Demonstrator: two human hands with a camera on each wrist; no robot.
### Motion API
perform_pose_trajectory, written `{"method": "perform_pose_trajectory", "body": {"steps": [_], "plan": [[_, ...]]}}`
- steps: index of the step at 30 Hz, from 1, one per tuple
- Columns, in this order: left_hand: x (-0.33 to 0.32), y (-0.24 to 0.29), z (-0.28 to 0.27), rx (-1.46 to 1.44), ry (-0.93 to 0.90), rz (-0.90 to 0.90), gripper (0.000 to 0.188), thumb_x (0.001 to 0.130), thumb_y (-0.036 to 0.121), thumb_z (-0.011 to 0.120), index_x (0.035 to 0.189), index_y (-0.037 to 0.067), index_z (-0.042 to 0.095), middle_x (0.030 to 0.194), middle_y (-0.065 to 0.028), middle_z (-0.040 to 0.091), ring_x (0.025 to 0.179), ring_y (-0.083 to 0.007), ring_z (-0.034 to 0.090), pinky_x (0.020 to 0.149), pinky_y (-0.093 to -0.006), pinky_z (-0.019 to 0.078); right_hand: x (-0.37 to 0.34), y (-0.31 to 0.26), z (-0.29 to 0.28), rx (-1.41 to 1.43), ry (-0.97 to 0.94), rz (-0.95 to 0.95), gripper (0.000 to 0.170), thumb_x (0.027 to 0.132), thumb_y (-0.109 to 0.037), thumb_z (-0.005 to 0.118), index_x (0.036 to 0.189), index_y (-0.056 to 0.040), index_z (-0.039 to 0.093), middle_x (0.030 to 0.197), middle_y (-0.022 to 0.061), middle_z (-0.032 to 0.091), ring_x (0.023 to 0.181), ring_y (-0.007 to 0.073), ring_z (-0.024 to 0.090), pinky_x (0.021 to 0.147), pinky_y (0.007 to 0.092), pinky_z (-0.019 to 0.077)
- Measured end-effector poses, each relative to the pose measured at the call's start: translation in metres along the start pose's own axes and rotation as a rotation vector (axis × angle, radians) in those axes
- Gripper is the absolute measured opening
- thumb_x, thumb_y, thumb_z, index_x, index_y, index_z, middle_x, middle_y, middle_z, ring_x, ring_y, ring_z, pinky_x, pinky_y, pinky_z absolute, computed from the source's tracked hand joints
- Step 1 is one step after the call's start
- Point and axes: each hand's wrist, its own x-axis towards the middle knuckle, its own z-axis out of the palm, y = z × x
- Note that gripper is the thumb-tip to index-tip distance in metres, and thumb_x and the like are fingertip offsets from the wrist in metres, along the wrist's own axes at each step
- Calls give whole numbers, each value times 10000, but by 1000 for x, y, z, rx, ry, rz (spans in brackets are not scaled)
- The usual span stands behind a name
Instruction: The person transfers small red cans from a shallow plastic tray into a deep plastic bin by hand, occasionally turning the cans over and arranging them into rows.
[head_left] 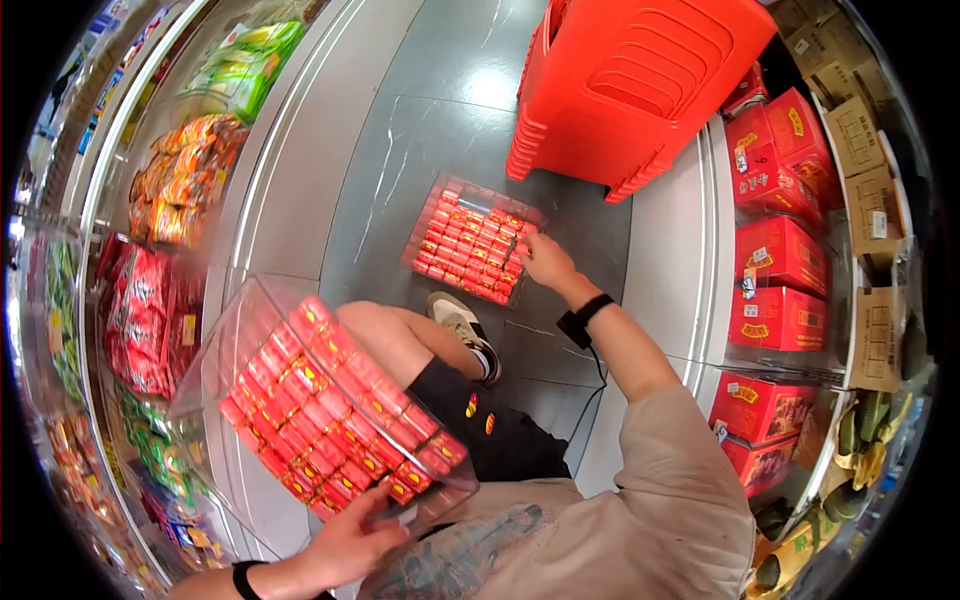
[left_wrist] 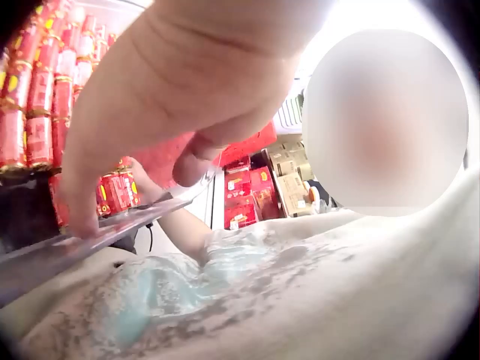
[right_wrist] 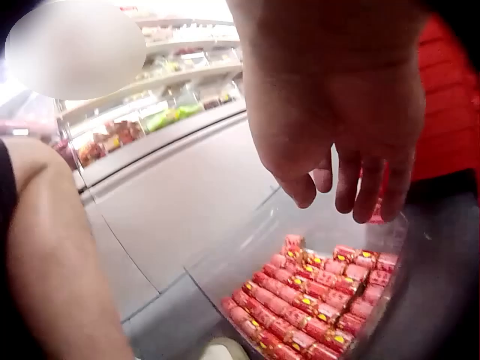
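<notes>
Near-left clear bin [head_left: 455, 488] of red rolls [head_left: 325, 410] is prob. heavy, stiff, slick, best lifted by opp. walls; L grip [head_left: 350, 545] spread at near end, R grip [head_left: 548, 262] hold undeterminable.

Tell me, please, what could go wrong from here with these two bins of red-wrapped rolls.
The nearer bin, loaded with rolls, is beside a bent leg with the left hand at its edge; if the leg shifts, it might tip and spill. The floor bin sits close to a shoe, so a foot could knock it. The cable by the right wristband might snag.
</notes>
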Motion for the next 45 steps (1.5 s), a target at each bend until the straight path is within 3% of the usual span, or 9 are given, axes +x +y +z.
{"method": "perform_pose_trajectory", "body": {"steps": [3, 9, 13, 18, 24, 30, 34, 39, 45], "plan": [[-13, 12, 1, -134, 27, 79, 493, 930, 113, 632, 1373, -6, 452, 1216, -102, 599, 1130, -190, 561, 962, -316, 454, 53, -4, 16, -134, -174, -28, 387, 851, -231, 646, 1161, -29, 534, 1132, 205, 613, 1050, 377, 604, 877, 447, 497], [-21, 46, -11, -82, -35, -17, 525, 932, 86, 613, 1409, -8, 416, 1312, -117, 547, 1166, -191, 533, 992, -323, 441, 149, -5, 98, -231, -186, 62, 475, 848, -283, 687, 1229, -53, 521, 1234, 191, 569, 1140, 364, 572, 946, 454, 489], [-24, 56, -14, 109, -5, 109, 492, 918, 96, 645, 1358, -17, 456, 1253, -144, 594, 1175, -228, 559, 1007, -351, 441, 186, -15, 136, -254, -192, 196, 513, 836, -296, 712, 1240, -49, 515, 1297, 166, 536, 1154, 365, 572, 963, 485, 483], [-16, 70, -22, 402, 50, 115, 474, 901, 144, 687, 1316, 2, 508, 1216, -199, 617, 1179, -278, 576, 1005, -376, 442, 199, -5, 176, -274, -17, 170, 253, 906, -87, 518, 1141, -35, 598, 1158, 170, 590, 1050, 341, 635, 854, 438, 556], [-10, 93, -24, 447, 42, 64, 473, 900, 194, 694, 1313, 36, 524, 1233, -201, 619, 1179, -307, 578, 993, -382, 443, 202, -19, 173, -366, 93, 157, 275, 884, -138, 563, 1145, -62, 605, 1192, 181, 589, 993, 335, 642, 827, 448, 541], [-8, 88, -30, 419, 43, 93, 491, 881, 188, 715, 1310, 34, 533, 1241, -199, 617, 1181, -303, 579, 1002, -377, 439, 211, -28, 174, -109, 65, 263, 381, 830, -249, 651, 1185, -120, 599, 1203, 213, 586, 1041, 383, 599, 900, 491, 486], [-10, 85, -33, 432, 38, 72, 522, 869, 197, 727, 1319, 24, 526, 1252, -198, 612, 1196, -295, 571, 1014, -380, 435, 205, -18, 188, 170, 337, 243, 426, 783, -268, 721, 1155, -96, 605, 1199, 226, 535, 1094, 397, 557, 902, 469, 486], [-12, 82, -36, 402, 44, 62, 516, 878, 193, 710, 1317, -4, 523, 1250, -201, 611, 1192, -289, 573, 1018, -387, 436, 209, -10, 207, 350, 389, 185, 445, 714, -195, 777, 1108, -78, 606, 1145, 202, 490, 1062, 398, 560, 897, 430, 497], [-22, 86, -30, 447, 130, 91, 492, 888, 170, 687, 1313, -13, 520, 1209, -195, 623, 1160, -288, 587, 1001, -393, 448, 194, -27, 181, 387, 275, 229, 432, 654, -177, 781, 1037, -49, 625, 1094, 199, 492, 1021, 372, 557, 898, 429, 493]]}}
